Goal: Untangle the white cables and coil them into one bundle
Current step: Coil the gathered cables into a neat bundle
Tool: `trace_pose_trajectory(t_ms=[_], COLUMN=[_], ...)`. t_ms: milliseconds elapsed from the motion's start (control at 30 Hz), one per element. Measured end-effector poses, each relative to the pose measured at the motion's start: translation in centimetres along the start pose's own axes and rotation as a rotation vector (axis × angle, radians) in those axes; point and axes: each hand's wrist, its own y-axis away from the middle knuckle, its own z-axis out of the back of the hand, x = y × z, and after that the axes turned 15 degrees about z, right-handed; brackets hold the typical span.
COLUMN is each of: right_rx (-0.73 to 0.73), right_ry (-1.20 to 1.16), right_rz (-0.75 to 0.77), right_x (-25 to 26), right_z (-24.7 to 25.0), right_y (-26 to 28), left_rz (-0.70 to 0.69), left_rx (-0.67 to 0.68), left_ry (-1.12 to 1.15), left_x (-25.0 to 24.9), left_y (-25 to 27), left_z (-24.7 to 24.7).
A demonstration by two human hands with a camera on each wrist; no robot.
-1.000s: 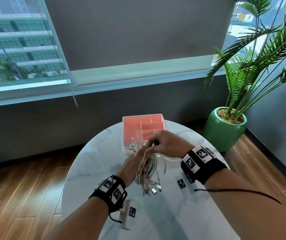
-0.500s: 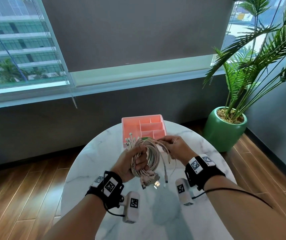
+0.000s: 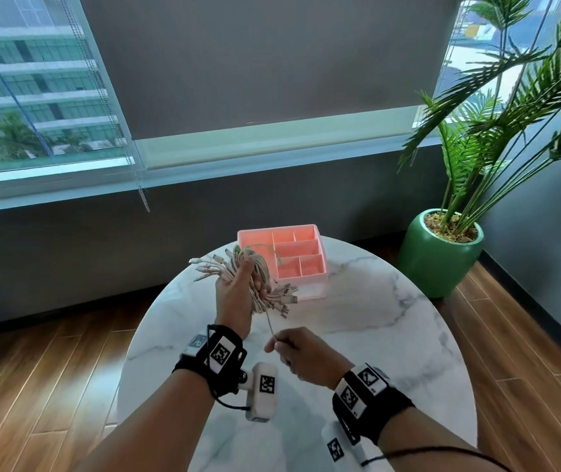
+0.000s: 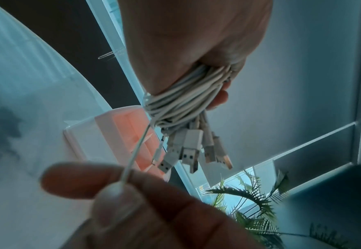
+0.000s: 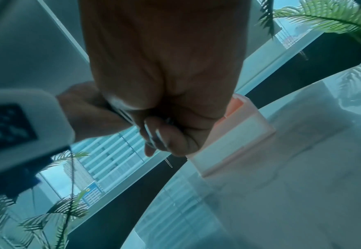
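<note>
A coiled bundle of white cables (image 3: 258, 282) is held up over the marble table, in front of the pink organizer. My left hand (image 3: 234, 294) grips the bundle (image 4: 181, 101) round its middle; several USB plugs (image 4: 190, 151) hang from it and more plugs (image 3: 205, 269) stick out at the upper left. One loose strand (image 3: 269, 324) runs taut from the bundle down towards me. My right hand (image 3: 292, 352) pinches that strand (image 4: 135, 151) between thumb and forefinger, closer to me than the bundle. In the right wrist view the right hand (image 5: 153, 121) is curled and the cable barely shows.
A pink compartment organizer (image 3: 301, 264) stands at the far side of the round marble table (image 3: 391, 335). A potted palm in a green pot (image 3: 439, 253) stands on the wood floor to the right. A window wall lies beyond the table.
My right hand has left the bundle and drawn back towards me, pulling one strand out taut. My left hand has lifted the bundle further away, towards the organizer.
</note>
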Motion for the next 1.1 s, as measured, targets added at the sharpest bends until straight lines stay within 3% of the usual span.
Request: trace_pose_trajectory(t_ms=[167,300,400,533,700,833,967,1100], right_rx=[0.132,0.007,-0.078,-0.144,0.008,0.246,0.181,0.123], right_ry=[0.407,0.513,0.47,0.389,0.659,0.657,0.583,0.548], right_rz=[0.105,0.234,0.309,0.378,0.421,0.366,0.342,0.306], right_x=[3.6,6.0,6.6,6.1,5.8,6.0,5.9,5.4], right_z=[1.1,1.6,2.3,3.7,6.3,7.4,7.8,7.9], right_y=[0.0,-0.7,-1.4,-1.5,-2.2,-2.7,-2.3,-2.2], left_rz=[-0.069,-0.094,0.02,0.204,0.427,0.489,0.521,0.526], left_rx=[-0.095,-0.079,0.039,0.361,0.666,0.802,0.893,0.766], left_ry=[-0.238,-0.425,-0.465,-0.423,-0.383,-0.419,-0.379,-0.377], left_x=[1.5,2.4,3.0,2.7,2.3,2.0,1.4,1.8], left_y=[-0.1,0.2,0.0,0.3,1.8,2.4,2.8,2.7], left_z=[1.1,1.0,1.7,2.8,2.3,1.6,0.8,0.4])
